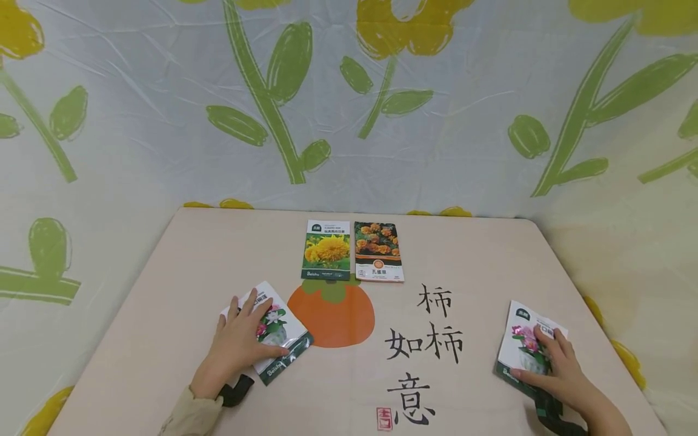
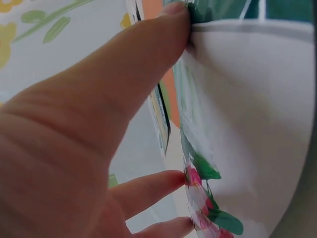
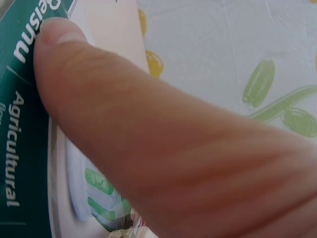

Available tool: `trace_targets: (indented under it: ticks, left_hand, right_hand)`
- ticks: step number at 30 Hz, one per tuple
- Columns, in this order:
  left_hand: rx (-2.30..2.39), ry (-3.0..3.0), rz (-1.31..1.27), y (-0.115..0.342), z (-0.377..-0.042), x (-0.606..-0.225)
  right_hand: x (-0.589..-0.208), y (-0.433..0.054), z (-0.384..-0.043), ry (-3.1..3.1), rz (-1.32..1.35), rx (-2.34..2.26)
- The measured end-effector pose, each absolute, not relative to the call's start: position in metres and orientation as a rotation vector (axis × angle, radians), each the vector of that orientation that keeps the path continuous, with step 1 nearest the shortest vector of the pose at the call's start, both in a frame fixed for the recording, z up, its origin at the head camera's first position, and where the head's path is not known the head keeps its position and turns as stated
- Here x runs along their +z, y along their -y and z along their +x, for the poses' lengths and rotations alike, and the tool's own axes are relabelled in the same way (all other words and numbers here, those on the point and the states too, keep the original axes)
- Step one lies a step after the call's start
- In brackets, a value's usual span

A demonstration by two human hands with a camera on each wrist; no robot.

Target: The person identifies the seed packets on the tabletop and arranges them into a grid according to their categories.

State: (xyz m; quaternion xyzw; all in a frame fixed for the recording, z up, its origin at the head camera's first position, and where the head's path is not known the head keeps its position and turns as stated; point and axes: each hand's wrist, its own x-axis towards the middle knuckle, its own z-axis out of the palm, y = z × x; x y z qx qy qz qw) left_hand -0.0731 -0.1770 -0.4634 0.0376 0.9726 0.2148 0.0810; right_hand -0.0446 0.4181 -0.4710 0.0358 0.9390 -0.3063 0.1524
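L pkt: smooth, glossy, plastic-type film, bright glare nr green band. R pkt: same glossy film. Yellow pkt & orange pkt: smooth; paper vs plastic can't tell. Tabletop: smooth, matt. Backdrop: thin sheet, creased, soft sheen; cloth or plastic unclear. L sleeve: matt cloth, wrinkled. Wrist straps: mostly matt, mat'l unclear.
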Motion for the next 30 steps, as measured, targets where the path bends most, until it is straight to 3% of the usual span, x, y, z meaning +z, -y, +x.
trace_targets:
  ticks: [30]
  left_hand:
    - [0.681, -2.804, 0.313, 0.159, -0.091, -0.464]
  right_hand:
    - [-0.468, -0.415, -0.042, -2.702, 0.069, -0.916]
